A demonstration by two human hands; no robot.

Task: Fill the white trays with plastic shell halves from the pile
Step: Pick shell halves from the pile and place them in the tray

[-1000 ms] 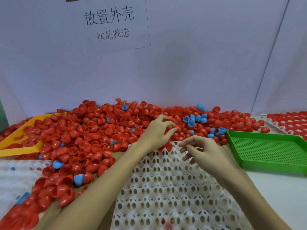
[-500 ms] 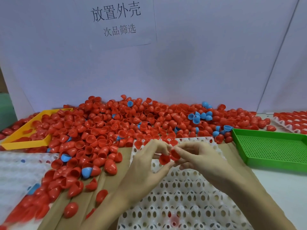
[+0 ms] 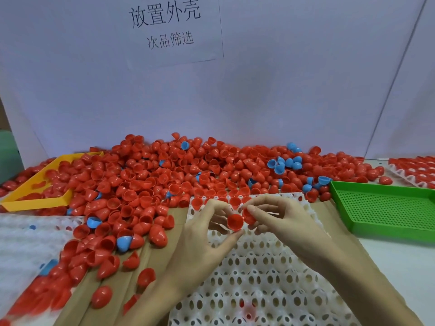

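Since a second ago I'm pulling both hands back off the pile [image 3: 188,182] and bringing them together over the far end of the white tray [image 3: 247,290]. My left hand [image 3: 207,234] is pinching a red shell half [image 3: 235,222] between thumb and fingertips, open side facing me. My right hand [image 3: 280,220] is pinching a second shell [image 3: 248,215] right against the first one, though it's mostly hidden behind my fingers, so I'm only guessing it's a separate piece and not stuck to the first.

What I'm worrying about: these things are slick and light, and I'm only holding them by the edges. If I'm squeezing too hard while pulling them apart, one is going to pop out and bounce off the tray onto the cardboard [image 3: 131,274]. Also the tray is nearly all bare holes, with loose shells crowding its top edge, so I'm risking nudging extras into the wrong spots or dropping a half in tilted. And there are blue shells [image 3: 284,163] mixed in, so grabbing without looking could be putting the wrong colour in.
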